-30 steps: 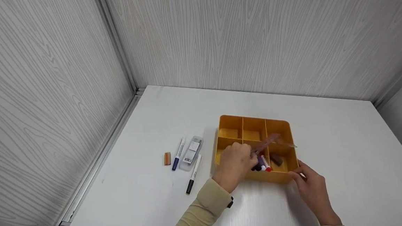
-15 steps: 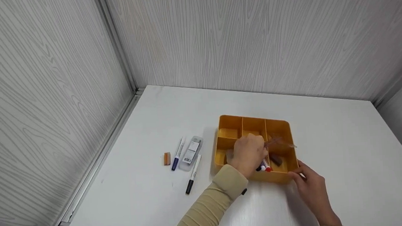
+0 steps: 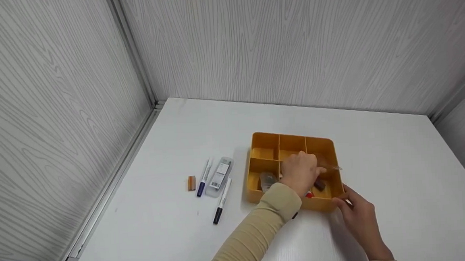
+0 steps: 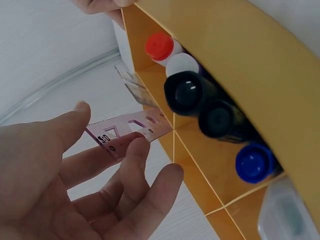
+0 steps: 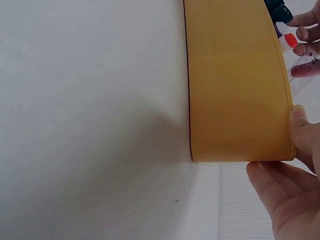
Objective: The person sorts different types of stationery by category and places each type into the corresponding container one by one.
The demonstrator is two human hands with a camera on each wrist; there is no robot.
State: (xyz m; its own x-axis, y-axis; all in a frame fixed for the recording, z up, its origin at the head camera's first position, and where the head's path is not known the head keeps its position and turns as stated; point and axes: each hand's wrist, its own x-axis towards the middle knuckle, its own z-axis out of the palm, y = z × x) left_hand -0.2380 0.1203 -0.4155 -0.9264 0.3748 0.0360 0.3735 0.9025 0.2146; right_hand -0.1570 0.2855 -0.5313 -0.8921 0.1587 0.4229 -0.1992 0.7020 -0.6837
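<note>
A yellow divided organizer box (image 3: pixel 322 205) sits on the white table. My right hand (image 3: pixel 359 217) grips its near right corner, thumb at the rim and fingers against the side. My left hand (image 3: pixel 299 172) is over the box; its thumb stands apart from a pink see-through ruler (image 4: pixel 117 129) with cut-out shapes, and its fingers touch the ruler, which reaches into a compartment. Beside it a clear plastic piece (image 4: pixel 135 87) sticks up past the rim. Markers with red (image 4: pixel 159 47), black and blue (image 4: pixel 255 162) caps fill the middle front compartment. A clear case (image 3: pixel 267 180) lies in the front left one.
Left of the box lie a labelled clear case (image 3: pixel 220 175), a blue-capped marker (image 3: pixel 204 178), a black-capped marker (image 3: pixel 222 201) and a small orange-and-white block (image 3: pixel 191 183). A dark brown block (image 3: pixel 319 184) is in the front right compartment. Pale panels (image 3: pixel 271 43) enclose the table.
My left hand has moved right across the box, carrying the pink ruler to the right-hand compartments, and its thumb has spread away. My right hand has stayed on the corner.
</note>
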